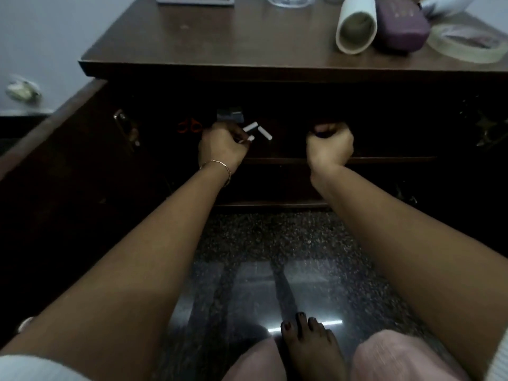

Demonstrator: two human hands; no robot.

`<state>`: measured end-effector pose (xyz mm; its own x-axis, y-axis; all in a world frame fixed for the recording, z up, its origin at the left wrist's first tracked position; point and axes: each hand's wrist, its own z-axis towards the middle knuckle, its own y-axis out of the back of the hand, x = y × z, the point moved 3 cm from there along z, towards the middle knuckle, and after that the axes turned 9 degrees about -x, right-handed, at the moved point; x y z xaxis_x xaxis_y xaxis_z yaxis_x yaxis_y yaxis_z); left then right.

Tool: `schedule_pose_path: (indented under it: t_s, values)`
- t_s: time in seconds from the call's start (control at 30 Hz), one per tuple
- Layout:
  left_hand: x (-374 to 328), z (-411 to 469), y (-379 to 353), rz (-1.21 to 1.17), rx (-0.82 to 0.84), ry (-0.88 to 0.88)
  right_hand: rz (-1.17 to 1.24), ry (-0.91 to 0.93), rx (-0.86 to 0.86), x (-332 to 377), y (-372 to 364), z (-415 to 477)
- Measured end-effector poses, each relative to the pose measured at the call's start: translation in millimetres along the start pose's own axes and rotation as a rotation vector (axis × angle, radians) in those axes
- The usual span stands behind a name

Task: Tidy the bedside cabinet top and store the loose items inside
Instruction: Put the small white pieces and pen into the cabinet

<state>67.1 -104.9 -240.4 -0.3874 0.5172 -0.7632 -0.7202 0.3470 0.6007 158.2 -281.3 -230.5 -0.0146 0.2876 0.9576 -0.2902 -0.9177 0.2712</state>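
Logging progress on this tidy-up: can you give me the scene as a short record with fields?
door: open
left hand: pinches a white stick
right hand: curled inside the cabinet, contents unclear
inside: two loose sticks, red scissors
on top: cup on its side, purple case, tape roll

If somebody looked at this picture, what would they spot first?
Two bare arms reach into the dark open cabinet. The left hand pinches a little white stick, with two more sticks right beside it. Up on the cabinet top, at the right, a white cup lies tipped on its side next to a purple case and a roll of tape.
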Motion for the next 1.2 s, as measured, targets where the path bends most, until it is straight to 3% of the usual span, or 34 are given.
schedule_pose_path:
  t_s: [0.23,0.6,0.87,1.2]
  values:
    - [3,15,-17,-0.057,-0.015,-0.039,-0.026,0.05,0.071,5,-31,14]
    - [11,22,-24,-0.093,-0.08,-0.044,-0.264,0.134,0.16,2,-54,22]
    - [1,17,-14,-0.129,-0.14,0.068,-0.21,0.092,0.176,3,-65,26]
    - [-7,19,-8,-0.131,-0.079,0.178,-0.091,0.023,0.131,-5,-46,22]
